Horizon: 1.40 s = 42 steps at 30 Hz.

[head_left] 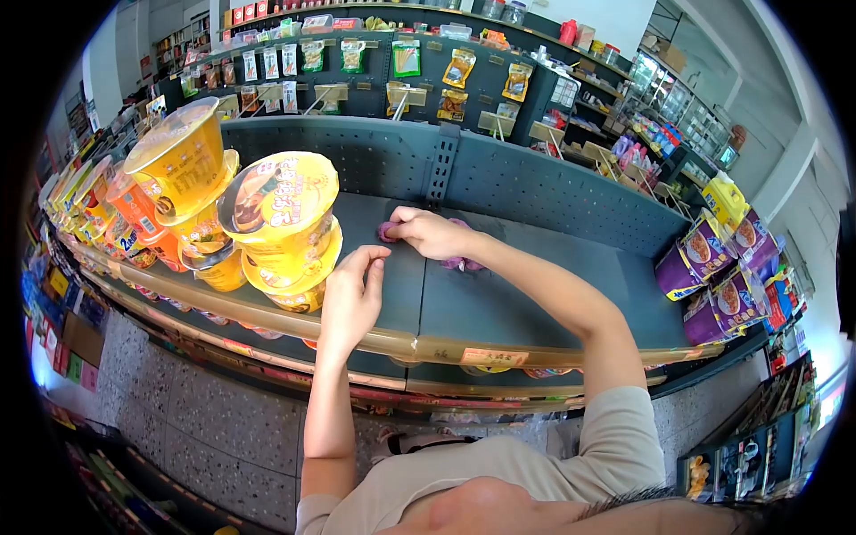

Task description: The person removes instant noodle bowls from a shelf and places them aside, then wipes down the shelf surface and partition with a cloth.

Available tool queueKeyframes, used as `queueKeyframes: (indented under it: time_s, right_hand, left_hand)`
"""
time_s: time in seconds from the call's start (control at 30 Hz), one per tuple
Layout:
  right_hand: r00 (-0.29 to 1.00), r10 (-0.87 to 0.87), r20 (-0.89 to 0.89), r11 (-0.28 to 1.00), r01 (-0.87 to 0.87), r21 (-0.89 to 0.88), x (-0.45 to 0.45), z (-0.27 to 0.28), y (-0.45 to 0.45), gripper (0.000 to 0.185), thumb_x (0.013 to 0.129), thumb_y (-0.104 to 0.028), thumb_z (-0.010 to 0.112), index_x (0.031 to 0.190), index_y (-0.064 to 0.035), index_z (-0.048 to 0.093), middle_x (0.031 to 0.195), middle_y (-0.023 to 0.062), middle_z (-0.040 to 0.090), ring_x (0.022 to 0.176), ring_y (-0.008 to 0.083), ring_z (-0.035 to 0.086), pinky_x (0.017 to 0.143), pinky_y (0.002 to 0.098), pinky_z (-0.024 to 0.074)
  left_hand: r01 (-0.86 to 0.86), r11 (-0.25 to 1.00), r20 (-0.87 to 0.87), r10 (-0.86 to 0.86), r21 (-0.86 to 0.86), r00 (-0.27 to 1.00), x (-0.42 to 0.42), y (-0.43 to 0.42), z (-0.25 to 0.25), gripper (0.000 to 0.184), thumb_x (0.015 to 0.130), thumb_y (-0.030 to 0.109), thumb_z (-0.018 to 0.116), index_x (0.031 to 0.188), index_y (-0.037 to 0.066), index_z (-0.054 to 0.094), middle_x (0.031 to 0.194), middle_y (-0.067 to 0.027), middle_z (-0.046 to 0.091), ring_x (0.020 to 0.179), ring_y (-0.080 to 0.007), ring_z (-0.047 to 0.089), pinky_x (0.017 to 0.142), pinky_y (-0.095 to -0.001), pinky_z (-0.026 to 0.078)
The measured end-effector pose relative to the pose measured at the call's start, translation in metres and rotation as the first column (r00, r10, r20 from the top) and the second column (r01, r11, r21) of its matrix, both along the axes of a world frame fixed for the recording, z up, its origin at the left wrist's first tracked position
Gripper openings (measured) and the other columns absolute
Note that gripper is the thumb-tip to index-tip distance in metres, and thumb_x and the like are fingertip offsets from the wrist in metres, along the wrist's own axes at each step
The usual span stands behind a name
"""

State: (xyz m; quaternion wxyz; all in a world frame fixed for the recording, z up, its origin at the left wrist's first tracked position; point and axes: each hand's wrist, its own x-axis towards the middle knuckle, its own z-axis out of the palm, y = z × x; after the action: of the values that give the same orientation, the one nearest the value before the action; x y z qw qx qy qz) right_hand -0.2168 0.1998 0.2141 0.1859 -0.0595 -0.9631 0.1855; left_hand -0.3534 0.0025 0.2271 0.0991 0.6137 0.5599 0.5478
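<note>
A crumpled purple cloth (462, 263) lies against the dark grey shelf board (508, 303). My right hand (430, 234) is closed on it and presses it to the board, with purple showing on both sides of the hand. My left hand (355, 290) hovers over the shelf's front edge, holding nothing, its fingers loosely bent and the thumb apart. Close beside it on the left stand stacked yellow instant noodle tubs (278, 214), partly covered by that hand at the lower right.
More yellow tubs (183, 169) and orange tubs (143, 214) fill the shelf's left side. Purple noodle tubs (704, 245) are stacked at the right end. A perforated back panel (553, 192) rises behind the board. A price label (495, 357) sits on the front rail.
</note>
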Motion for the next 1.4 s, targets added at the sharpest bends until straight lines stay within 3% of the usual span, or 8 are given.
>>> queueKeyframes:
  time_s: [0.1, 0.57, 0.83, 0.93, 1.17, 1.4]
  right_hand:
    - [1.0, 0.012, 0.028, 1.0, -0.012, -0.017, 0.004, 0.004, -0.014, 0.033, 0.085, 0.007, 0.051, 0.113, -0.0016, 0.067, 0.108, 0.0175, 0.059, 0.104, 0.0335, 0.057, 0.09, 0.0381, 0.0463]
    - [0.975, 0.19, 0.112, 0.98, -0.182, -0.084, 0.028, 0.017, -0.072, 0.031, 0.088, 0.004, 0.052, 0.116, -0.0027, 0.065, 0.112, 0.0163, 0.057, 0.109, 0.0339, 0.055, 0.093, 0.0396, 0.0447]
    - [0.924, 0.349, 0.154, 0.911, -0.297, -0.286, 0.04, 0.028, -0.096, 0.021, 0.093, 0.0, 0.054, 0.111, -0.0006, 0.064, 0.11, 0.0146, 0.058, 0.103, 0.0307, 0.058, 0.087, 0.0375, 0.0466]
    - [0.896, 0.416, 0.157, 0.887, -0.362, -0.287, 0.047, 0.028, -0.098, 0.019, 0.092, 0.0, 0.055, 0.107, -0.001, 0.066, 0.11, 0.0145, 0.058, 0.102, 0.0301, 0.059, 0.086, 0.0372, 0.0473]
    - [0.873, 0.46, 0.159, 0.865, -0.401, -0.303, 0.056, 0.028, -0.09, 0.02, 0.091, 0.002, 0.057, 0.107, -0.0009, 0.068, 0.109, 0.0144, 0.059, 0.096, 0.03, 0.062, 0.082, 0.037, 0.0486]
    - [0.897, 0.409, 0.167, 0.877, -0.335, -0.346, 0.06, 0.032, -0.092, 0.02, 0.09, 0.0, 0.056, 0.104, -0.0039, 0.071, 0.108, 0.0125, 0.061, 0.094, 0.0297, 0.063, 0.08, 0.0371, 0.0485]
  left_hand:
    - [0.01, 1.0, 0.05, -0.011, 0.015, 0.999, 0.003, -0.002, 0.004, 0.015, 0.096, 0.002, 0.052, 0.105, -0.001, 0.063, 0.096, -0.0197, 0.068, 0.087, -0.0358, 0.067, 0.078, -0.0375, 0.052]
    - [-0.003, 1.0, 0.107, 0.002, 0.009, 0.994, 0.003, -0.002, 0.002, 0.021, 0.1, 0.005, 0.046, 0.113, -0.004, 0.061, 0.097, -0.0215, 0.068, 0.093, -0.0328, 0.069, 0.081, -0.0374, 0.052]
    - [-0.007, 1.0, 0.102, 0.008, -0.01, 0.995, 0.004, -0.003, 0.004, 0.021, 0.1, 0.005, 0.046, 0.114, -0.003, 0.061, 0.099, -0.021, 0.069, 0.095, -0.0321, 0.068, 0.083, -0.0373, 0.052]
    - [-0.007, 1.0, 0.099, 0.009, -0.019, 0.995, 0.004, -0.003, 0.004, 0.021, 0.101, 0.005, 0.046, 0.114, -0.002, 0.061, 0.099, -0.0205, 0.069, 0.095, -0.0316, 0.068, 0.084, -0.0372, 0.052]
    - [-0.004, 0.999, 0.09, 0.008, -0.038, 0.996, 0.003, -0.005, 0.005, 0.022, 0.101, 0.005, 0.046, 0.114, -0.002, 0.061, 0.099, -0.02, 0.069, 0.095, -0.0301, 0.068, 0.084, -0.0367, 0.052]
    - [-0.011, 0.999, 0.078, 0.015, -0.05, 0.997, 0.002, -0.006, 0.004, 0.022, 0.101, 0.006, 0.046, 0.114, -0.003, 0.061, 0.098, -0.0194, 0.069, 0.094, -0.0291, 0.069, 0.084, -0.0364, 0.052]
